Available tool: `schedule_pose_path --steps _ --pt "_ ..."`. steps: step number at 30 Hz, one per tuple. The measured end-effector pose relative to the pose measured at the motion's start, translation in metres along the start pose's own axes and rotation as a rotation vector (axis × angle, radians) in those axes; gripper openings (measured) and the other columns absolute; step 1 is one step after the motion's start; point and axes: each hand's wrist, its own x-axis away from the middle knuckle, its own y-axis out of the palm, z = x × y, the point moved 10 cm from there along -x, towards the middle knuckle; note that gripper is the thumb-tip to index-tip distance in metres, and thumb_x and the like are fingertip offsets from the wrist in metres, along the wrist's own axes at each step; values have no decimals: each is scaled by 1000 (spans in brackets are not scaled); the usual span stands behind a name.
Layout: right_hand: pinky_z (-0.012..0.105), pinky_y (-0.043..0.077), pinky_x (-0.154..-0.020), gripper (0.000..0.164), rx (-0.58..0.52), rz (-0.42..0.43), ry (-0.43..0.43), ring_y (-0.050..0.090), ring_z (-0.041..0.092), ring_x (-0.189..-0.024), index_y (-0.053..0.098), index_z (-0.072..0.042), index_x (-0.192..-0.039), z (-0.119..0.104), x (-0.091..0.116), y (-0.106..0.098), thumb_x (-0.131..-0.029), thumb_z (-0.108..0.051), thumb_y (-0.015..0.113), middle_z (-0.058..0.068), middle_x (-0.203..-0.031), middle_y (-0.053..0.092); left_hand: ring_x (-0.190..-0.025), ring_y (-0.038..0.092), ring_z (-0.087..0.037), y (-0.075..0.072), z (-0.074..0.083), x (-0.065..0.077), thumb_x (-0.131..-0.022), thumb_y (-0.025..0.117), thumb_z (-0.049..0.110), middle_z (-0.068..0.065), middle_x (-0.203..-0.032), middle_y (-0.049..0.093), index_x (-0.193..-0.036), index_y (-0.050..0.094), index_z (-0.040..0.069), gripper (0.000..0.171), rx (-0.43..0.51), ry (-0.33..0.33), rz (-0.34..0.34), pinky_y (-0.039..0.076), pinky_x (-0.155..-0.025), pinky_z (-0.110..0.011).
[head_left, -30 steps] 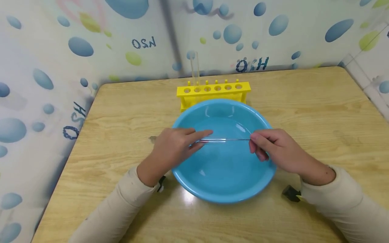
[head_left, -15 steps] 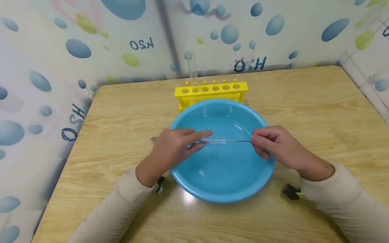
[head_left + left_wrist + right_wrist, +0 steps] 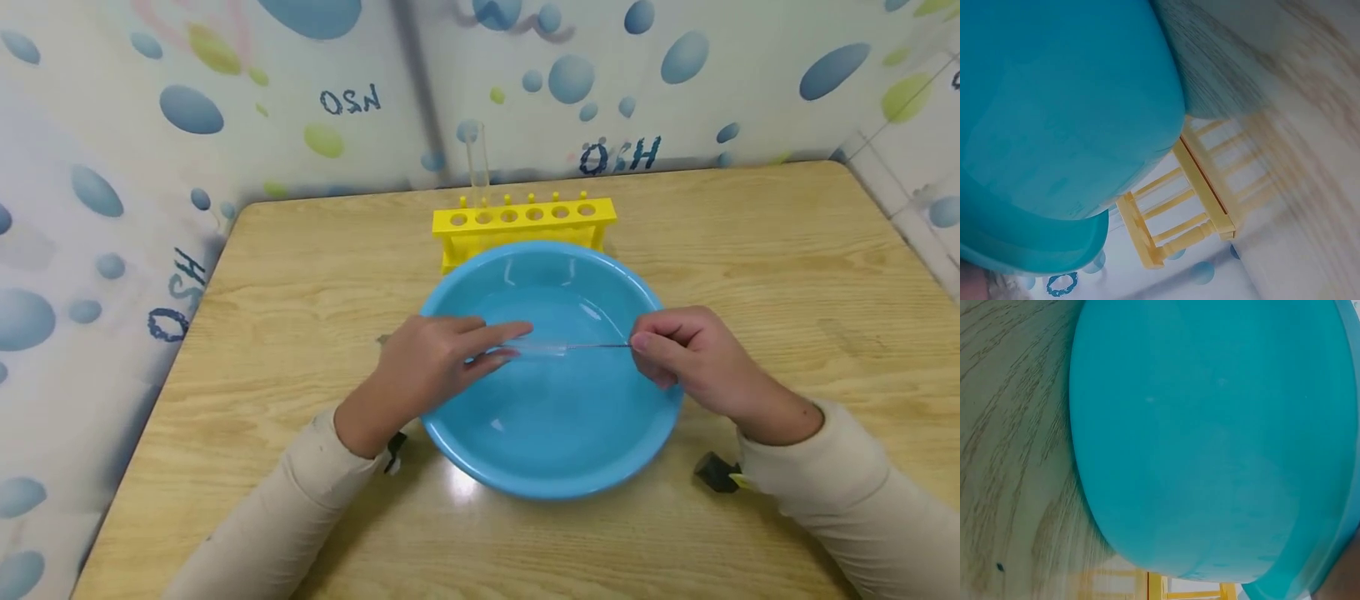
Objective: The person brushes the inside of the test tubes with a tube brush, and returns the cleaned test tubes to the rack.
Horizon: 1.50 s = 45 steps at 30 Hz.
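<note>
In the head view, my left hand (image 3: 435,358) holds a clear glass test tube (image 3: 543,348) level above the basin. The thumb and fingers lie on either side of it, and its far left end is hidden by the hand. A thin wire handle, seemingly of a test tube brush (image 3: 600,345), runs out of the tube's right end. My right hand (image 3: 690,358) pinches that wire between thumb and curled forefinger. The brush's bristles do not show clearly inside the blurred tube. Below both hands stands a round blue basin (image 3: 555,488), also filling much of each wrist view.
A yellow test tube rack (image 3: 525,218) stands right behind the basin. Another clear test tube (image 3: 478,162) rises from one of its left holes. Under everything is a wood-grain table (image 3: 750,250), bordered by patterned walls. Dark wrist devices show beneath both sleeves.
My right hand and the wire have shifted slightly to the right, and the tube's end has moved a little that way too. The tube looks more blurred. The rack and basin stay put.
</note>
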Motion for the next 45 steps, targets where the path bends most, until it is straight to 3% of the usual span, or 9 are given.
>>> schedule_pose_path --steps 7,14,26,39,45 --pt "32 35 -48 29 -63 25 -38 42 20 -56 60 -1 -76 -1 1 -3 -100 10 46 7 -61 43 -56 57 -5 0 0 -1 -85 81 26 5 -68 65 -122 73 23 37 3 8 3 42 -49 -19" --pt "32 31 -46 30 -136 39 -129 40 19 -55 58 1 -74 -6 0 -5 -96 16 42 7 -61 41 -55 56 -6 -1 1 -2 -85 81 26 4 -68 66 -123 73 23 39 14 9 3 44 -49 -19" --pt "34 27 -46 30 -271 -1 -144 38 22 -53 61 -2 -79 -3 -1 -8 -99 12 43 9 -62 39 -60 62 -6 -2 -3 0 -85 81 25 4 -75 71 -125 72 23 41 21 -20 15 47 -52 -20" --pt "33 23 -45 28 -393 -101 -190 36 22 -50 62 -2 -85 -5 -2 -9 -102 9 42 8 -62 37 -63 65 -8 -1 -4 5 -83 82 25 3 -79 73 -127 71 23 45 28 -56 1 48 -53 -20" --pt "31 25 -40 29 -358 -165 -226 36 21 -45 56 2 -80 -16 1 -17 -99 16 38 8 -60 37 -62 64 -7 -3 -3 4 -83 82 23 4 -77 72 -126 71 24 44 26 -50 12 47 -52 -20"
